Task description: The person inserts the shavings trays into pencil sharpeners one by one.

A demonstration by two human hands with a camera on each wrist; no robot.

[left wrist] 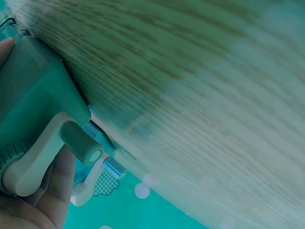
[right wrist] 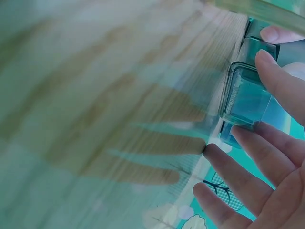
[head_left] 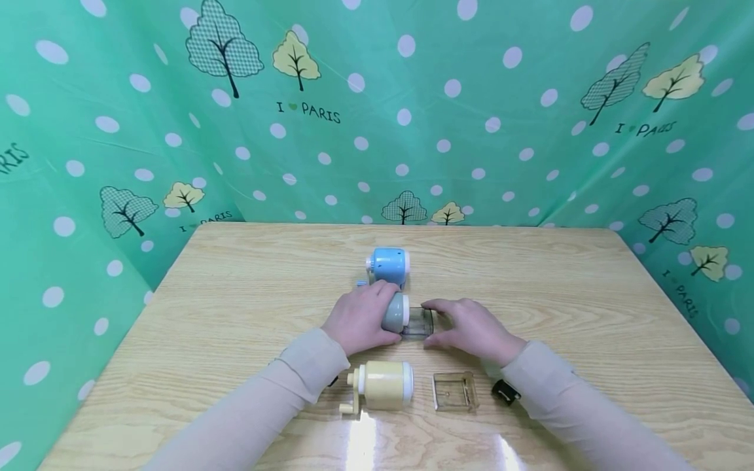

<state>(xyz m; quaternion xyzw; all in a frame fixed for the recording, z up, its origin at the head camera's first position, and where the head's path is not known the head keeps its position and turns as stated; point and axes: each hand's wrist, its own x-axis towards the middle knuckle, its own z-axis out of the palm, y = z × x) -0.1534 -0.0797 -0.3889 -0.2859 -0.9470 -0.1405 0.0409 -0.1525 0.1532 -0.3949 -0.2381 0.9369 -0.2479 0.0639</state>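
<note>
My left hand (head_left: 364, 317) grips a grey-green crank pencil sharpener (head_left: 396, 313) that lies on its side near the middle of the table. Its crank (left wrist: 43, 152) shows beside the palm in the left wrist view. From the sharpener's white-rimmed end projects a clear smoky drawer (head_left: 419, 323); how deep it sits inside cannot be told. Thumb and fingers of my right hand (head_left: 471, 330) pinch the outer edges of that drawer, while the other fingers (right wrist: 233, 174) spread loosely. The left thumb (right wrist: 281, 34) lies close to the drawer's inner end in the right wrist view.
Just behind the left hand lies a blue pencil sharpener (head_left: 390, 263). A cream-yellow sharpener (head_left: 384, 384) with a crank lies nearer the front, and a separate clear brownish drawer (head_left: 455, 391) rests to its right. A green dotted curtain (head_left: 377, 163) borders the wooden table (head_left: 265, 261).
</note>
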